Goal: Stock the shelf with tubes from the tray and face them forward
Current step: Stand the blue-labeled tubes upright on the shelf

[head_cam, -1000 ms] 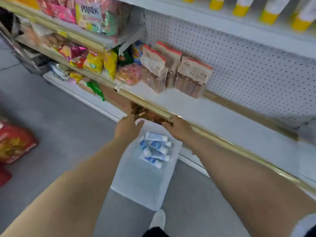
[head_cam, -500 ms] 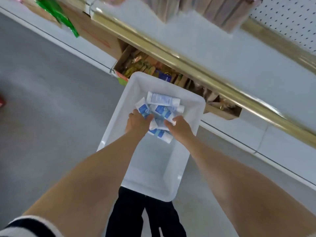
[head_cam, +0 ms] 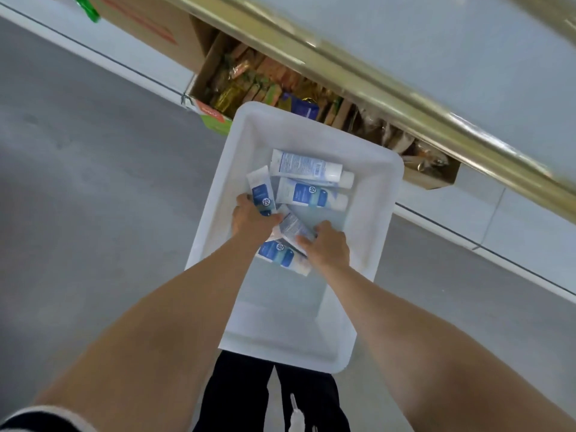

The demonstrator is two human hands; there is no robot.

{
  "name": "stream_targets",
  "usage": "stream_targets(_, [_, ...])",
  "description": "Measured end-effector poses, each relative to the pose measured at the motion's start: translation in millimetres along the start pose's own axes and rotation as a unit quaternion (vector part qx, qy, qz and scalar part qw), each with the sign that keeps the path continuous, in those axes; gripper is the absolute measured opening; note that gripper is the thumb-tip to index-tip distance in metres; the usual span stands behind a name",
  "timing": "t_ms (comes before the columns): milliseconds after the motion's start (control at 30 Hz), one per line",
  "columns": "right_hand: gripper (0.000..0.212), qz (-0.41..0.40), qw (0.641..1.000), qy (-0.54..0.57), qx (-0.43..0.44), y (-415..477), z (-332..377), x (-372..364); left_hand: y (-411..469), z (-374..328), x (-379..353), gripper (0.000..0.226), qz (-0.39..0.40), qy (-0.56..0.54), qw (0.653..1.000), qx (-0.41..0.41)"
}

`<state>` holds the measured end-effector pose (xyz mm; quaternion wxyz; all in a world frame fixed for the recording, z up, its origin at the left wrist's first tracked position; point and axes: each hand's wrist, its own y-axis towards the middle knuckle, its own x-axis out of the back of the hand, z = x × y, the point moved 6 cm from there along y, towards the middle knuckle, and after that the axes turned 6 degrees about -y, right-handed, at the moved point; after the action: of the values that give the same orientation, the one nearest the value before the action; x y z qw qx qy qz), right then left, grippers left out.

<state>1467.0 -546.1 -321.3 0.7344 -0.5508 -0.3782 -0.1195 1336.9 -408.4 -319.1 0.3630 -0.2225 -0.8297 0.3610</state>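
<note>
Five tubes by my count, white with blue labels, all sitting in the white tray [head_cam: 371, 213], bunched in its 12 o'clock half.

The left hand [head_cam: 251, 221] is wrapped round the low end of the gripped tube [head_cam: 261, 190], which pokes out toward 12 o'clock. The end inside the fist is buried, so no idea what's there. The right hand [head_cam: 327, 247] has its fingers curled on the slanted tube [head_cam: 293, 229], which lies crosswise between the two hands with its fine print up. The text is way too small to read. Can't tell if that one is lifted off the pile or just resting on it.

Under both hands is the bottom tube [head_cam: 279, 254], with its 10 o'clock end lost behind the left wrist and its 4 o'clock end a pale smear. Past the hands at 12 o'clock, two more lie flat side by side with their caps toward 3 o'clock. The barcode tube [head_cam: 304, 166] is back side up and the blue-front tube [head_cam: 307, 194] is just beside it.

The tray sits on a grey floor [head_cam: 93, 198], and its 6 o'clock end covers part of the person's black trousers [head_cam: 237, 397]. At 12 o'clock there's an open cardboard box [head_cam: 215, 116] of packets, half tucked under the gold rail [head_cam: 405, 98]. The packets are just a brown-orange blur. The shelf [head_cam: 467, 42] runs from 12 to 3 o'clock, blurred and chopped by the frame. There's a small white thing [head_cam: 296, 416] at 6 o'clock that I can't make out.
</note>
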Motion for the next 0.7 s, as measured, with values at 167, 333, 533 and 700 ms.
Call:
stream_targets(167, [0.04,0.067,0.996,-0.001,-0.064,-22,-6,-33,-7,28,13,0.062,0.025,-0.007,0.999,0.034])
stream_targets(333, [0.034,0.171,0.941,0.251,-0.147,-60,-22,-50,-32,52,17,0.023,0.087,-0.107,0.985,0.101])
stream_targets(533, [0.026,0.172,0.867,0.444,-0.147,-112,-24,-10,-94,56,29,0.029,0.091,-0.281,0.938,0.183])
stream_targets(700, [0.022,0.144,0.833,0.522,-0.112,-150,-32,39,-148,27,30,0.047,0.143,-0.316,0.931,0.118])
